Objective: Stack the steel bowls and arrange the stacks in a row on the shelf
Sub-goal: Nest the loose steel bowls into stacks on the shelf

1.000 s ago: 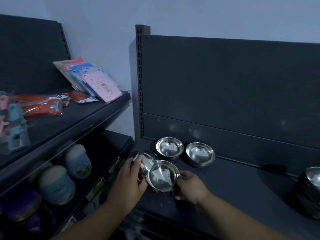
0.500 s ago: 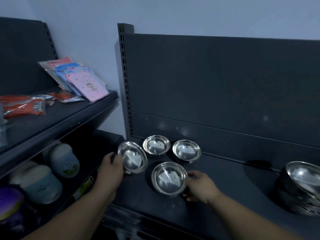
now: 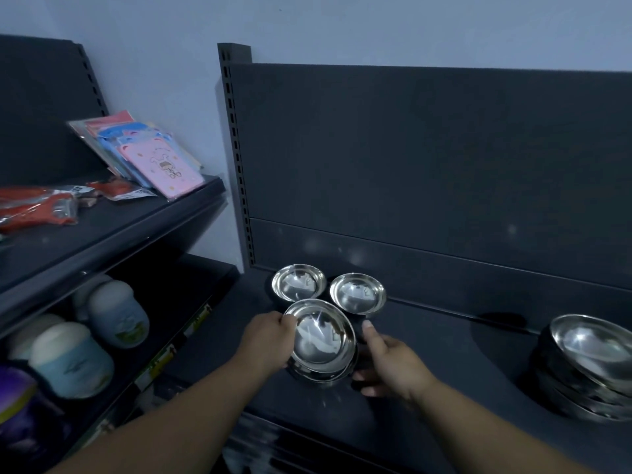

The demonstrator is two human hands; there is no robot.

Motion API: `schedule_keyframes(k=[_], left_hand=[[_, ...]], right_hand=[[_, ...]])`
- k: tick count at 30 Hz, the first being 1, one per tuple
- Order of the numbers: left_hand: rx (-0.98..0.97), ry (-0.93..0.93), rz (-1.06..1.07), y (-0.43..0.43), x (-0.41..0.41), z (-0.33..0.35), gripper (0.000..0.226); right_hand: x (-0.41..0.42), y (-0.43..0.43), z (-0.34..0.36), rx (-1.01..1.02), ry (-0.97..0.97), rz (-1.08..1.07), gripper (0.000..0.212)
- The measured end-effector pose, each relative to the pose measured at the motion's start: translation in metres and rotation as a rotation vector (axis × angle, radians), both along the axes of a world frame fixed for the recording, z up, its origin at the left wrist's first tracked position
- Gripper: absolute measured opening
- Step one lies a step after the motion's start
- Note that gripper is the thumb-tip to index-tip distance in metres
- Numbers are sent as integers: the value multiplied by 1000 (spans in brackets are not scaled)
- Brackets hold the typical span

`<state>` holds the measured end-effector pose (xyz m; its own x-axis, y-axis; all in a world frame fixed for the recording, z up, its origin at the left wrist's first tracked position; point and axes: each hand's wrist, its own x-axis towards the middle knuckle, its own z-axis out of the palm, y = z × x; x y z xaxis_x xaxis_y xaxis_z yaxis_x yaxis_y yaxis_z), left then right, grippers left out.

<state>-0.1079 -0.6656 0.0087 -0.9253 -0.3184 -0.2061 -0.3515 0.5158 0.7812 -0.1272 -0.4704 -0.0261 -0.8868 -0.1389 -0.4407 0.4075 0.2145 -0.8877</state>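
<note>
Just before the rear bowls [image 3: 299,283], a steel bowl [image 3: 321,336] is being gripped by the left hand [image 3: 270,340] and nested into a lower bowl [image 3: 318,379], which is being clasped steady by the right hand [image 3: 390,364].

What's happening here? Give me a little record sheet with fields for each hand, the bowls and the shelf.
Left hand: grips the upper bowl by its left rim
Right hand: holds the lower bowl from the right
Upper bowl: tilted, sitting in the lower bowl, not level
Behind: left back bowl and right back bowl, side by side, single
Far right: big stack of larger bowls
Shelf: dark, holds all of these
</note>
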Motion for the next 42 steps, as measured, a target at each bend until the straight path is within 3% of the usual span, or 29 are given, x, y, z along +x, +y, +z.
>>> schedule_keyframes(k=[3,6,14,19,24,28,32,35,38,42], left_hand=[[-120,-24,-35,3,-3,-6,37],[-111,-48,-12,1,-4,-12,31],[278,-210,-16,-5,-7,-12,24],[342,-283,-125,-8,-6,-8,13],[346,-306,-221,-10,-9,-11,21],[230,-314,-227,-18,-16,-12,28],[2,-176,-65,-41,-39,-24,40],[158,-150,90,-55,-61,-40,47],[320,-176,158,-53,-81,-49,58],[453,-182,175,-42,-100,-55,45]], right_hand=[[2,-1,4,36,57,36,34],[0,-2,3,73,104,41,22],[-11,-4,-1,104,87,80,37],[-17,-5,1,123,97,84,39],[-25,-8,-2,135,68,73,28],[-35,-7,-5,165,60,15,26],[-53,-2,-13,144,5,-106,31],[-66,1,-13,84,-51,-180,22],[-79,2,-13,3,-113,-220,25],[-91,-4,-21,-87,-176,-257,31]])
